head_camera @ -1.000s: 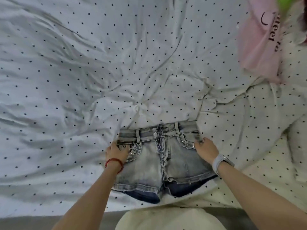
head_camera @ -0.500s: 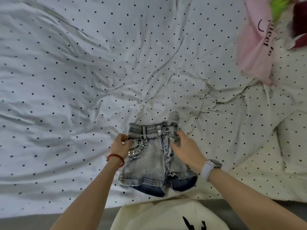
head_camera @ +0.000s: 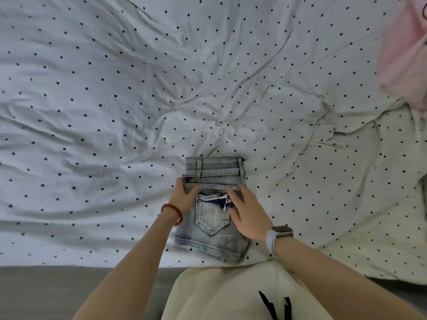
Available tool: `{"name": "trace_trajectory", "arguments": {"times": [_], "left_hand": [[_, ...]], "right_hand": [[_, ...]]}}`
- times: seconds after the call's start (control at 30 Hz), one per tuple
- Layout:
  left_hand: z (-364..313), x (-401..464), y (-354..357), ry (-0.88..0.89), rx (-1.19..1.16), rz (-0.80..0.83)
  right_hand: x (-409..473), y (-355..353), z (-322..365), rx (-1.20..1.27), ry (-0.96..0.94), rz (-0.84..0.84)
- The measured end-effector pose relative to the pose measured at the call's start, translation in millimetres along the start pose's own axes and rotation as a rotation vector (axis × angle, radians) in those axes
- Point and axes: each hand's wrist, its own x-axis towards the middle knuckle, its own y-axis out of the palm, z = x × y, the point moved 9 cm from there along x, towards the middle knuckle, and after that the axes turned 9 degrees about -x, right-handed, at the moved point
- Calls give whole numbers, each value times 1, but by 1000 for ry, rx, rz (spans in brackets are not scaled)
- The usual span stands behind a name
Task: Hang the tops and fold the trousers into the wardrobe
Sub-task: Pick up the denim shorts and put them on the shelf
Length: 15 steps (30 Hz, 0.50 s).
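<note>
A pair of pale washed denim shorts [head_camera: 213, 218] lies on the dotted bedsheet [head_camera: 138, 100] near its front edge, folded in half lengthwise, with a back pocket facing up and the waistband away from me. My left hand [head_camera: 184, 195] holds the left edge of the shorts just below the waistband, thumb on top. My right hand [head_camera: 248, 211] lies flat with straight fingers on the right half of the shorts, beside the pocket.
A pink top [head_camera: 406, 56] lies crumpled at the bed's far right. A cream dotted cloth [head_camera: 369, 204] covers the bed's right side. My cream shirt [head_camera: 231, 294] shows at the bottom, with grey floor [head_camera: 46, 292] to its left.
The shorts lay spread open, front up. My right hand carried the right half over onto the left, so the shorts now lie folded with the back pocket up.
</note>
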Motion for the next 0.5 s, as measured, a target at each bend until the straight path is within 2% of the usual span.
{"name": "trace_trajectory", "arguments": {"times": [0.1,0.2,0.23,0.37,0.43,0.5], "left_hand": [[2,4,14,126,171,-3],[11,12,17,29,356,-53],[10,12,17,15,337,-65],[-2,4,11,-26,99,-99],[-10,-5,15,-19,56,-61],[-26,-20,17,23,-31,3]], "right_hand": [[5,34,-16,-205,53,140],[14,37,-25,-236,76,139],[18,31,-24,-162,78,83],[18,3,-26,429,194,-167],[16,0,-33,623,289,-164],[14,-1,-37,793,389,-83]]}}
